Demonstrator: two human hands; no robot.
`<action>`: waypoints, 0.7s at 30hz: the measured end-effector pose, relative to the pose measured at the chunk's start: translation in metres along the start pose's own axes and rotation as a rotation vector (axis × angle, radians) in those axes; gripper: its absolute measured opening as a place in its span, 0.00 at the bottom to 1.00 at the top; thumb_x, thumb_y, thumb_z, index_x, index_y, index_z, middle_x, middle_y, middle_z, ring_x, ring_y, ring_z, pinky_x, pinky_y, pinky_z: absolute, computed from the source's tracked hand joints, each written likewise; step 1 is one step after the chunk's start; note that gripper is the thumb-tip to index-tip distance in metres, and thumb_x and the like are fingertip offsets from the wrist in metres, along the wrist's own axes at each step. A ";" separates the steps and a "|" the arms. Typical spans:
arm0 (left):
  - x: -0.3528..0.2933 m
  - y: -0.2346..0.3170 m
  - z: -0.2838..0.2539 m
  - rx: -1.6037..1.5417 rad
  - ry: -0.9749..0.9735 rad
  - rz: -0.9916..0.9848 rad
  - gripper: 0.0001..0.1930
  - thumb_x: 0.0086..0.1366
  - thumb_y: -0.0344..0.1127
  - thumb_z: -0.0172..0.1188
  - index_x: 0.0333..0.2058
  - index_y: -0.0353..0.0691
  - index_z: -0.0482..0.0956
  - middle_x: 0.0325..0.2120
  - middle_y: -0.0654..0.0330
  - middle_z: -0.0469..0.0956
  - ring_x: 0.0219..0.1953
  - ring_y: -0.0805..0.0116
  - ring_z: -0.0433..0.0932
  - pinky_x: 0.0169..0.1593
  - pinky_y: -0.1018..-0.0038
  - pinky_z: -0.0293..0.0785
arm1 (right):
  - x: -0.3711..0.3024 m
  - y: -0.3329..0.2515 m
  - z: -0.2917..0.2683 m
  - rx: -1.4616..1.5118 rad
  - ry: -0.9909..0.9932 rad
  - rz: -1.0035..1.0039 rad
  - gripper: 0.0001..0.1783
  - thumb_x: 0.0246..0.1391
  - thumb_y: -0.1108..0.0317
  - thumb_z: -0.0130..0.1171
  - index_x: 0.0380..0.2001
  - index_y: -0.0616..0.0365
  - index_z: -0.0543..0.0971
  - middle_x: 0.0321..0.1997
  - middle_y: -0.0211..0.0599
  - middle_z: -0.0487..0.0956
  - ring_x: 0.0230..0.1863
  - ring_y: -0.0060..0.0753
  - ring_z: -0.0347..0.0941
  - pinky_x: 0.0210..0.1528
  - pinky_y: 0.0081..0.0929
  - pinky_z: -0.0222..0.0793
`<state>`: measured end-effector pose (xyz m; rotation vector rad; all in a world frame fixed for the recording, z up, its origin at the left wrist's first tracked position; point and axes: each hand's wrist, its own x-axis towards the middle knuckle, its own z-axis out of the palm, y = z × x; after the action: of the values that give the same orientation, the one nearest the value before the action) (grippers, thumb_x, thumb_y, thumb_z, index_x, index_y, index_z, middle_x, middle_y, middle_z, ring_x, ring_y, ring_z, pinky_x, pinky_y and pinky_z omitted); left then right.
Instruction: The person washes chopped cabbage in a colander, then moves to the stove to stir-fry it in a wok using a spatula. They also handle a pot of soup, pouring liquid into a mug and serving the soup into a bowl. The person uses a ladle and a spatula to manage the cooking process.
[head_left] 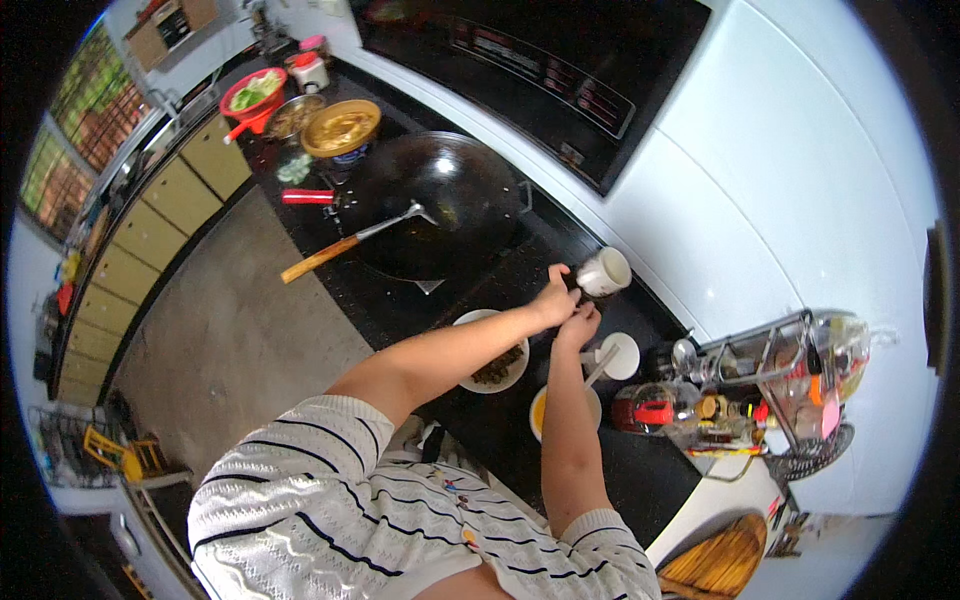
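Observation:
Both my arms reach over the black counter. My left hand (553, 302) is closed around something dark beside a white mug (604, 271) near the wall. Close against it, my right hand (577, 326) has its fingers bent together; what they grip is hidden. Below the hands stands a small white container (619, 357) with a pale spoon-like handle across it. My right forearm partly covers a bowl of yellow liquid (539, 412). Under my left forearm is a white bowl (521, 372) of dark chopped food.
A large black wok (455, 190) sits on the stove, with a wooden-handled spatula (350, 243) resting in it. Behind it are a yellow-brown bowl (341, 128) and a red colander (251, 92) of greens. A rack (765, 370) of bottles stands at right, above a wooden board (718, 560).

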<state>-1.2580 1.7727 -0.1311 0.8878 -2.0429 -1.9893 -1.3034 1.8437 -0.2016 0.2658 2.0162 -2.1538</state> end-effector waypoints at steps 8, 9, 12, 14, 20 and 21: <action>-0.141 0.008 -0.117 0.028 -0.122 0.125 0.18 0.65 0.34 0.54 0.37 0.40 0.50 0.19 0.61 0.70 0.20 0.75 0.65 0.26 0.74 0.65 | 0.040 0.024 0.026 -0.374 0.462 -0.104 0.32 0.53 0.67 0.60 0.56 0.68 0.57 0.60 0.61 0.51 0.54 0.59 0.62 0.49 0.48 0.69; -0.156 0.009 -0.136 0.070 -0.184 0.168 0.18 0.64 0.35 0.56 0.36 0.40 0.51 0.19 0.61 0.70 0.21 0.76 0.65 0.26 0.74 0.65 | 0.056 0.037 0.014 -0.403 0.529 -0.165 0.35 0.53 0.66 0.60 0.58 0.67 0.55 0.62 0.61 0.48 0.54 0.61 0.61 0.50 0.49 0.69; -0.211 -0.015 -0.225 0.113 -0.076 0.212 0.20 0.62 0.38 0.61 0.33 0.42 0.55 0.21 0.64 0.64 0.25 0.77 0.62 0.28 0.74 0.63 | -0.017 0.010 0.047 -0.486 0.394 -0.145 0.43 0.52 0.63 0.63 0.63 0.64 0.50 0.62 0.61 0.47 0.54 0.61 0.60 0.49 0.46 0.70; -0.241 -0.031 -0.284 0.191 0.018 0.229 0.20 0.61 0.39 0.63 0.32 0.43 0.56 0.23 0.65 0.63 0.27 0.77 0.62 0.29 0.75 0.62 | -0.073 -0.009 0.074 -0.559 0.327 -0.342 0.36 0.54 0.62 0.62 0.60 0.62 0.58 0.60 0.59 0.50 0.53 0.56 0.60 0.48 0.43 0.67; -0.317 -0.114 -0.464 0.280 0.317 0.194 0.16 0.62 0.48 0.60 0.36 0.40 0.74 0.31 0.61 0.70 0.36 0.67 0.69 0.44 0.74 0.65 | -0.274 -0.042 0.222 -0.116 -0.378 -0.826 0.15 0.64 0.65 0.47 0.35 0.64 0.80 0.27 0.32 0.73 0.36 0.27 0.71 0.44 0.25 0.65; -0.330 -0.127 -0.493 0.222 0.342 0.137 0.16 0.62 0.48 0.59 0.38 0.41 0.75 0.32 0.61 0.71 0.38 0.66 0.70 0.46 0.75 0.65 | -0.308 -0.041 0.249 -0.067 -0.474 -0.828 0.15 0.64 0.65 0.46 0.35 0.63 0.79 0.22 0.30 0.72 0.33 0.26 0.71 0.44 0.24 0.64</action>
<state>-0.7059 1.5237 -0.1052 1.0164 -2.0818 -1.4457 -1.0173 1.6003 -0.0685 -1.1653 2.0811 -2.1998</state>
